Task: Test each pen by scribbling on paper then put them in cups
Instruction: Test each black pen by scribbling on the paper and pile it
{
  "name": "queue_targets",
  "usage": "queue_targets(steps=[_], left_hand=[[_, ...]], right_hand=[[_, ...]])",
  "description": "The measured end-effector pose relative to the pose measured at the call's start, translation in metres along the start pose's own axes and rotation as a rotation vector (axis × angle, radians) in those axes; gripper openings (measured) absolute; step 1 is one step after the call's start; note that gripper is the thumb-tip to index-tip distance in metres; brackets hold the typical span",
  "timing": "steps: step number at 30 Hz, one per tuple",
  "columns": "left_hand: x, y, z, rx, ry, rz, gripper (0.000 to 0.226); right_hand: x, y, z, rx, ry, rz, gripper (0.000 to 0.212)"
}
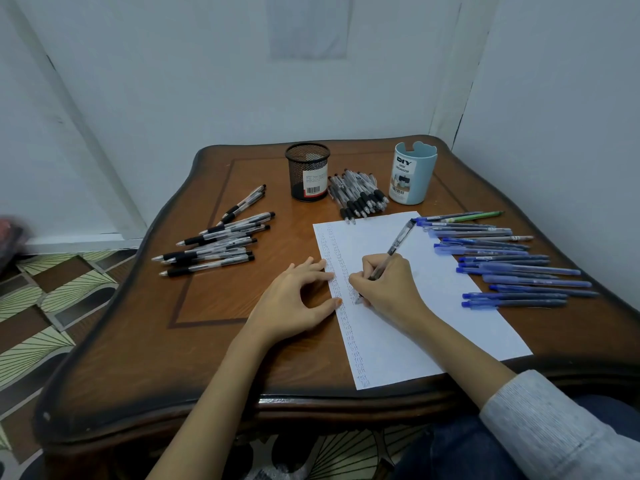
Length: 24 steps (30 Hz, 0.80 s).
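Head view: right hand [388,289] grips a clear black-grip pen [398,242] in a writing hold, tip down on the paper [433,323] at the second column of small scribbles. Left hand [294,299] holds nothing; its fingers are spread and loosely bent, with fingertips and thumb pressing the sheet's left edge to the desk [207,341]. Untested or tested, cannot tell: black pens [214,244] are fanned out at left, another black pile [360,195] lies between the mesh cup [307,171] and the blue cup [412,174], and a row of blue pens [512,268] sits at right. No pen sticks out of either cup, so the cup step looks hardly begun. Risks, as judgement: if the left hand lifts mid-stroke, the sheet likely slides or skews, since only those fingertips pin it. The blue row touches or overlaps the sheet's right edge, so a paper shift could nudge those pens, and the outer ones lie near the desk's right rim and could roll off. A new scribble landing on the older marks just beside the tip would hide a dry pen. Three loose piles with no clear sorting invite retesting or skipping pens. Reaching to the far cups passes over the middle pile, and a sleeve or wrist could scatter it or tip the light mesh cup.
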<state>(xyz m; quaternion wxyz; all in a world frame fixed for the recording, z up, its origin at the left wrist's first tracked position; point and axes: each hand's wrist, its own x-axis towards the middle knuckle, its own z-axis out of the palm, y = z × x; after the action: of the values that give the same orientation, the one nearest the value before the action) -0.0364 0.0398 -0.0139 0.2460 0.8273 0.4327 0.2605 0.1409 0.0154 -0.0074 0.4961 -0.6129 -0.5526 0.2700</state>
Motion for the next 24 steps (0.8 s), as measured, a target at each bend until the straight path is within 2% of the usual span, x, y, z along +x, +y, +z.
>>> queue_targets(steps=[3, 12, 24], left_hand=[[-0.0002, 0.0003, -0.0001, -0.002, 0.004, 0.006, 0.048], [-0.0001, 0.0000, 0.0005, 0.001, 0.010, 0.009, 0.049], [0.0006, 0.0004, -0.0003, 0.007, -0.002, -0.002, 0.048]], right_hand=[[0.0003, 0.0014, -0.0011, 0.006, 0.042, 0.001, 0.036], [0.0005, 0.0018, -0.0017, 0.055, -0.008, 0.003, 0.045], [0.0027, 0.0051, -0.0009, 0.031, 0.022, -0.003, 0.042]])
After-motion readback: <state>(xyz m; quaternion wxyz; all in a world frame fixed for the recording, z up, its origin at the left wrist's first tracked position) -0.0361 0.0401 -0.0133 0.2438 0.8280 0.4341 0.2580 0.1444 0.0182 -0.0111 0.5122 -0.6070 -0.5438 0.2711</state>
